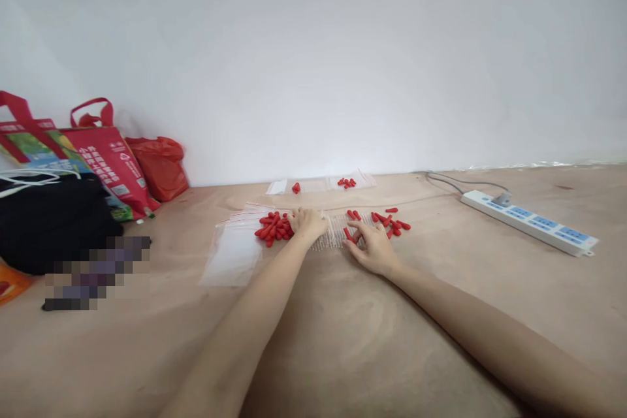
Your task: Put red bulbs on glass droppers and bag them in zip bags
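Note:
My left hand (pixel 309 223) reaches to the right edge of a pile of small red rubber bulbs (pixel 274 227). Its fingertips are bent down among the bulbs and hidden, so their grip does not show. Beneath and between my hands lies a row of thin clear tubes (pixel 336 230), side by side. Over the right part of this row, my right hand (pixel 373 249) has thumb and forefinger closed about one red bulb (pixel 348 234). Two bulbs (pixel 353 215) rest just beyond its fingers, and a looser group of red bulbs (pixel 392 223) lies to its right.
Clear zip bags (pixel 232 255) lie left of the pile. More bags (pixel 313 185) with a few bulbs are by the wall. A white power strip (pixel 531 223) sits at right. Red shopping bags (pixel 110 163) and a black bag (pixel 53 222) stand at left, near a pixelated item (pixel 98 274).

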{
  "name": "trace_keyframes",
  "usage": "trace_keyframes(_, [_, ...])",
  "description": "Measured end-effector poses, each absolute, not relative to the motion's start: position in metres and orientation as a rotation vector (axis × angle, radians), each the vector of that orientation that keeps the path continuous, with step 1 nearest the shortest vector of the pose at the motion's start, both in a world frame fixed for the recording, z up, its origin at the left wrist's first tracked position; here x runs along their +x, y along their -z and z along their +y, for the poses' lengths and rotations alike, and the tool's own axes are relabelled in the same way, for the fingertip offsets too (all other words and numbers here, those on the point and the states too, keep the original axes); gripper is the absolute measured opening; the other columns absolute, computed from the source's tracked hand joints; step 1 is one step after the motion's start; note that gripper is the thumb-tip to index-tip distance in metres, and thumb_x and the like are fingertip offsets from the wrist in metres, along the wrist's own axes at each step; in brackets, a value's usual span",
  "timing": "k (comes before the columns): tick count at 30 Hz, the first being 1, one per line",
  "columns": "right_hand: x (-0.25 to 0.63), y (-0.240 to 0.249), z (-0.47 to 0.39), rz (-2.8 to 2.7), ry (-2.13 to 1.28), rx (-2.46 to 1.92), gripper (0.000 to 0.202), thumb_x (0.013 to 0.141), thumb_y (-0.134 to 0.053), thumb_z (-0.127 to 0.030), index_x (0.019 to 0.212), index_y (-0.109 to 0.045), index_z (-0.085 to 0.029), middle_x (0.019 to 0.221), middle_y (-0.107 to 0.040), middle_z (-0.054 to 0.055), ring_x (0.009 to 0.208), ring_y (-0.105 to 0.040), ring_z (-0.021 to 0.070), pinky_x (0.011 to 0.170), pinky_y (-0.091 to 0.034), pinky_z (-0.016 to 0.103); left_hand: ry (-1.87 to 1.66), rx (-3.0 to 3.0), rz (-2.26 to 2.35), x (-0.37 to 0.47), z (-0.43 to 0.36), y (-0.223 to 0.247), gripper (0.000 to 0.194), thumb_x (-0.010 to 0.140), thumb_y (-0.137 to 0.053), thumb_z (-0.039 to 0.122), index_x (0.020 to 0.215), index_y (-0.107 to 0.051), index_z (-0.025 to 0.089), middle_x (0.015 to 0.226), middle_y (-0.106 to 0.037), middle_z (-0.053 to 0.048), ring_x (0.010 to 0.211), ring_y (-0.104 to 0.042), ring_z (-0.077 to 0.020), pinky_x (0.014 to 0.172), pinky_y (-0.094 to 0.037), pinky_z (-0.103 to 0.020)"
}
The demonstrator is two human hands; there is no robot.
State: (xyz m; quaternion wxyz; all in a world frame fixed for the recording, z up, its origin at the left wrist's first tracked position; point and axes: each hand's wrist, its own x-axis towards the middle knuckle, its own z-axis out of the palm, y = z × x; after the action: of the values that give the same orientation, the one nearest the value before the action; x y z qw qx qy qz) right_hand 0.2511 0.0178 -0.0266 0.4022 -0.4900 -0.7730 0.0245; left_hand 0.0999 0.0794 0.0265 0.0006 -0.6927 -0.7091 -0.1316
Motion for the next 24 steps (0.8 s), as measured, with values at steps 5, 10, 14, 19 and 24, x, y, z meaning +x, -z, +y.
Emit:
trace_keyframes(5, [0.251, 0.025, 0.017, -1.973, 0.038, -1.221, 0.017, 0.079, -0.051, -0.029, 0.087, -0.064, -0.022, 0.076, -0.064, 0.003, 0.076, -0.056, 0.0181, 0.077, -0.030, 0.035, 0.488, -2.507, -1.897, 0.070, 0.051, -0.038, 0.020, 0.083, -0.042, 0.026, 0.090, -0.058, 0.015, 0.088, -0.064, -0.010, 0.084, -0.058, -0.0252, 0.076, -0.038, -0.037])
trace_keyframes(10, [0.241, 0.022, 0.014, -1.971, -0.028, -1.161, 0.016, 0.081, -0.051, -0.032, 0.081, -0.065, -0.022, 0.077, -0.065, 0.002, 0.076, -0.056, 0.0160, 0.076, -0.031, 0.033, 0.716, -2.706, -1.401, 0.027, 0.018, -0.018, 0.013, 0.085, -0.044, 0.021, 0.089, -0.056, 0.018, 0.086, -0.065, -0.003, 0.080, -0.056, -0.0183, 0.081, -0.036, -0.032])
trace_keyframes(14, [0.231, 0.021, 0.008, -2.078, -0.064, -1.083, 0.016, 0.082, -0.051, -0.032, 0.083, -0.064, -0.023, 0.076, -0.066, 0.001, 0.073, -0.056, 0.0145, 0.076, -0.030, 0.033, 0.990, -2.696, -1.115, 0.012, 0.009, 0.005, 0.018, 0.087, -0.041, 0.022, 0.091, -0.059, 0.018, 0.080, -0.067, -0.002, 0.074, -0.056, -0.0165, 0.078, -0.036, -0.033])
trace_keyframes(19, [0.230, 0.020, 0.005, -2.166, -0.009, -1.039, 0.017, 0.083, -0.049, -0.030, 0.090, -0.063, -0.023, 0.077, -0.065, 0.002, 0.073, -0.055, 0.0144, 0.078, -0.029, 0.034, 1.014, -2.700, -1.068, 0.013, 0.010, 0.010, 0.020, 0.088, -0.041, 0.023, 0.087, -0.060, 0.019, 0.079, -0.067, -0.002, 0.072, -0.056, -0.0149, 0.076, -0.036, -0.032])
trace_keyframes(24, [0.230, 0.020, 0.005, -2.181, -0.047, -0.986, 0.016, 0.082, -0.050, -0.028, 0.089, -0.064, -0.023, 0.078, -0.065, 0.002, 0.074, -0.054, 0.0145, 0.082, -0.029, 0.035, 0.988, -2.704, -1.056, 0.013, 0.011, 0.009, 0.019, 0.087, -0.043, 0.022, 0.087, -0.062, 0.019, 0.079, -0.067, -0.002, 0.072, -0.055, -0.0140, 0.077, -0.035, -0.032])
